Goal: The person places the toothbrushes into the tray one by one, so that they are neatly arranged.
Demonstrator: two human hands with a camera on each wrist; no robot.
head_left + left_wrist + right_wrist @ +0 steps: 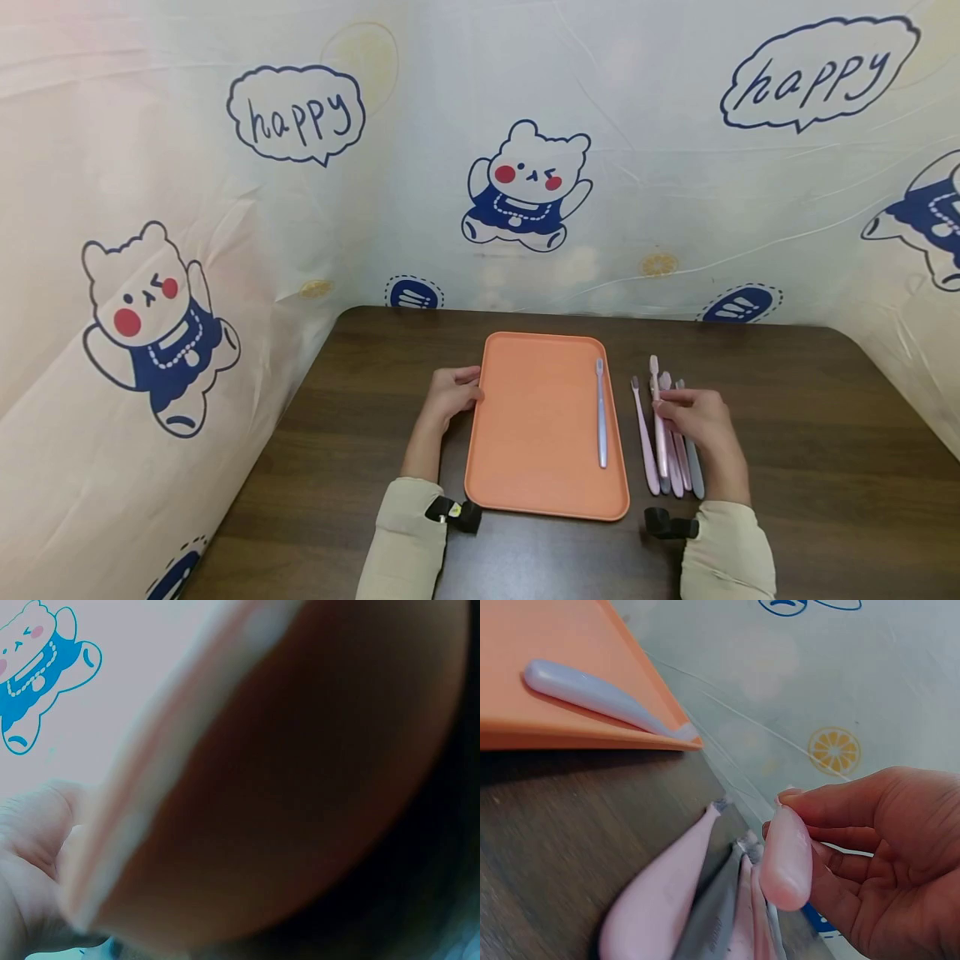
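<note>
An orange tray [543, 425] lies on the table, its left edge gripped by my left hand [450, 396]. In the left wrist view that hand [34, 870] is partly hidden by the tray's blurred underside [300, 772]. One bluish-lilac toothbrush [602, 417] rests lengthwise along the tray's right side. To the right of the tray, my right hand [701, 417] pinches a pale pink toothbrush [787, 862] between thumb and fingers, raised over the others. Under and beside it lie several pink and grey toothbrushes, among them a pink one [660, 900] and a grey one [716, 900].
A dark wood table [810, 433] carries everything. Behind and to the sides hangs a pale curtain [420, 192] printed with bears and "happy" bubbles. Black wrist cameras sit on both forearms, the right one [670, 523] close to the toothbrush handles.
</note>
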